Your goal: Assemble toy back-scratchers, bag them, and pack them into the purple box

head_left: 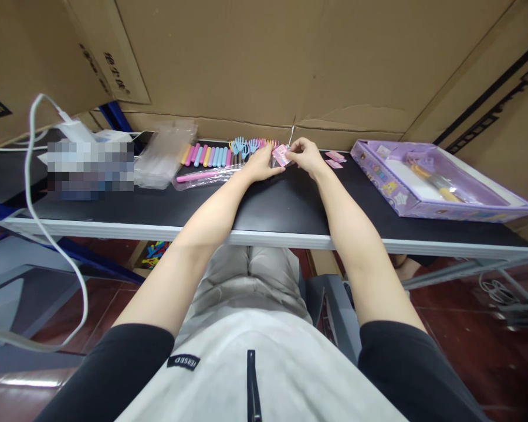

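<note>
My left hand (260,164) is closed on the right end of a clear plastic bag (229,174). Inside the bag lies a long stick with a pink handle (198,176). My right hand (307,156) pinches a small pink printed card (281,155) at the bag's end, between both hands. Just behind the left hand are several small hand-shaped heads (240,144) in blue, pink and yellow. Coloured handles (206,156) in pink, blue and yellow lie in a row to their left. A few more pink cards (334,158) rest to the right of my right hand.
A purple open box (387,176) with a packaged yellow-handled item stands at the right. Clear plastic bags (162,155) are stacked at the left, beside a white charger (77,130) and its looping cable. Cardboard (264,64) walls the table's back.
</note>
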A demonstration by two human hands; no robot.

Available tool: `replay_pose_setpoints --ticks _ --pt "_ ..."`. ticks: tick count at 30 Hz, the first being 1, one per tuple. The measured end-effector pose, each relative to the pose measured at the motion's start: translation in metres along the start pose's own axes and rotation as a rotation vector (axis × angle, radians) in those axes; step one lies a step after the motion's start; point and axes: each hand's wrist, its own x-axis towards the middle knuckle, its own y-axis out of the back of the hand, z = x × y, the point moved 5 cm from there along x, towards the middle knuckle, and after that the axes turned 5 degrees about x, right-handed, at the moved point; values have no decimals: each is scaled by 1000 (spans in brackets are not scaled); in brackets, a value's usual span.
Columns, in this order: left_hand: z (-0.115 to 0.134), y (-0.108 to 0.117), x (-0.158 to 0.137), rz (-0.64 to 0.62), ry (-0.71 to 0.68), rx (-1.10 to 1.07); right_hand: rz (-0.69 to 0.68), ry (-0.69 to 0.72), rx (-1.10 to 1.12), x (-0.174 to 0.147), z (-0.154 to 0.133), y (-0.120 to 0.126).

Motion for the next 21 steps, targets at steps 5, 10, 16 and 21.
replay_pose_setpoints --ticks 5,10,16,21 --pt "1 1 0 -4 4 1 -2 -12 -57 1 -1 1" --pt "3 2 -1 -18 26 17 59 -164 63 1 4 0" --pt "-3 1 0 16 32 -15 9 -371 258 -10 4 -9" --pt "-2 0 0 31 19 1 -52 -389 239 -13 3 -11"
